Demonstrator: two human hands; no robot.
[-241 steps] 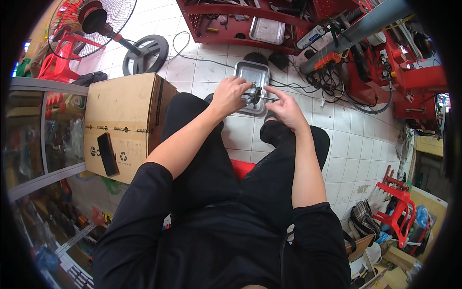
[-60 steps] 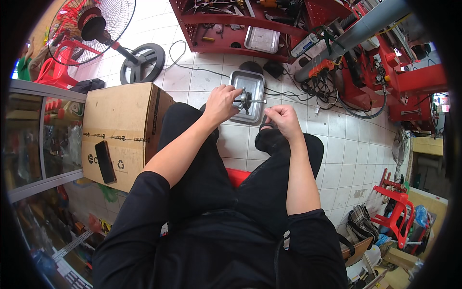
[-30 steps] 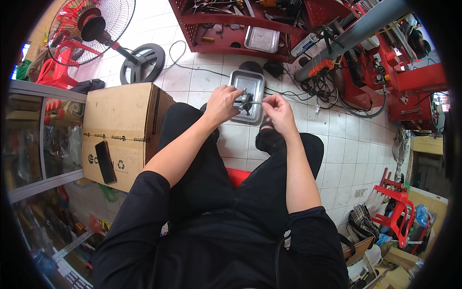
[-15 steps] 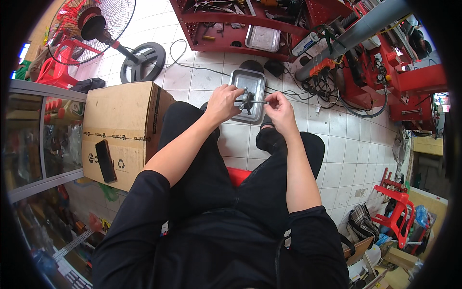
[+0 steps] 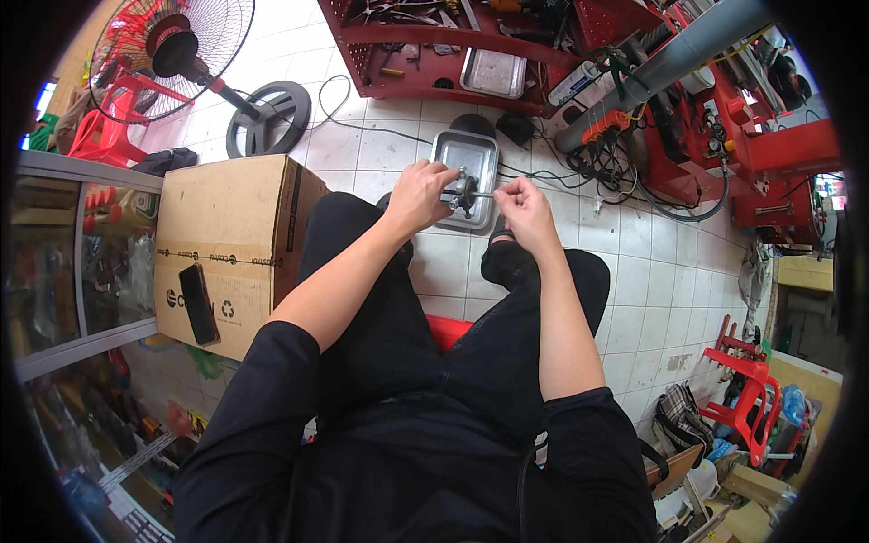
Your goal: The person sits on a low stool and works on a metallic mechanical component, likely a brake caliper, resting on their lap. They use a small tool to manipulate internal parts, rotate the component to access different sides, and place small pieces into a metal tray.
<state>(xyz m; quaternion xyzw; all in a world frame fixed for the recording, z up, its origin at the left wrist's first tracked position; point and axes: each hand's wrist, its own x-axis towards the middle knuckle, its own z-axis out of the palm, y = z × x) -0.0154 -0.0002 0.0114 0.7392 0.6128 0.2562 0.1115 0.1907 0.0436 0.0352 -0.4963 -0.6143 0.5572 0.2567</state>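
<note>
My left hand (image 5: 422, 193) curls round the near side of a dark and silver metal part (image 5: 465, 190), fingertips on its knobs. The part is over a shallow metal tray (image 5: 462, 146) on the tiled floor between my legs. A thin silver rod (image 5: 485, 194) sticks out of its right side, and my right hand (image 5: 527, 213) pinches the outer end between thumb and forefinger. Some of the part is hidden behind my left fingers.
A cardboard box (image 5: 213, 199) with a phone (image 5: 199, 303) stands at my left beside a glass cabinet (image 5: 118, 253). A fan (image 5: 172, 50), red tool cart (image 5: 407, 72), tangled cables (image 5: 602, 163), red machinery (image 5: 742, 127) and red plastic stool (image 5: 747, 398) surround me.
My right hand has come up from below the rod's end since two seconds ago and closed on it. My left hand has stayed on the metal part.
</note>
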